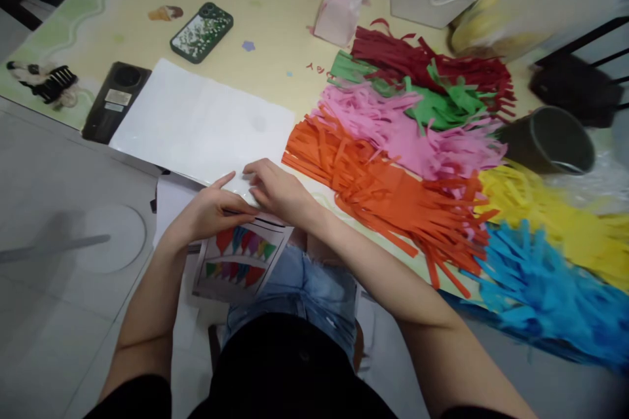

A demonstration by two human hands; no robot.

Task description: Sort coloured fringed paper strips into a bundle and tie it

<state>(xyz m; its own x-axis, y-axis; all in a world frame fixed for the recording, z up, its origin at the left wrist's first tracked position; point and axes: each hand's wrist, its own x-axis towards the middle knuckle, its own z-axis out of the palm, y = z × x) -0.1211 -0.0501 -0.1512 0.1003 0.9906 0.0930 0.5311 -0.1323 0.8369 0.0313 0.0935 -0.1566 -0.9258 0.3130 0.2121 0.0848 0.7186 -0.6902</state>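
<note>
A clear plastic packet with a printed card [240, 255] hangs over the table's front edge above my lap. Its card pictures rows of coloured tassels or pennants. My left hand [213, 209] grips the packet's upper part, thumb raised and fingers along the top of the card. Close beside it, my right hand [278, 193] has its fingers curled on the shiny plastic at the same end. Just beyond both hands lies a flat white sheet [211, 124], reaching to the table edge. My fingertips partly hide the packet's top.
Fringed paper bundles in orange [393, 196], pink [388, 124], green [442, 101], dark red [432, 65], yellow [565, 209] and blue [555, 294] spread rightward. A phone [202, 33], dark device [115, 101], hair claw [46, 84] and dark cup [555, 141] also sit on the table.
</note>
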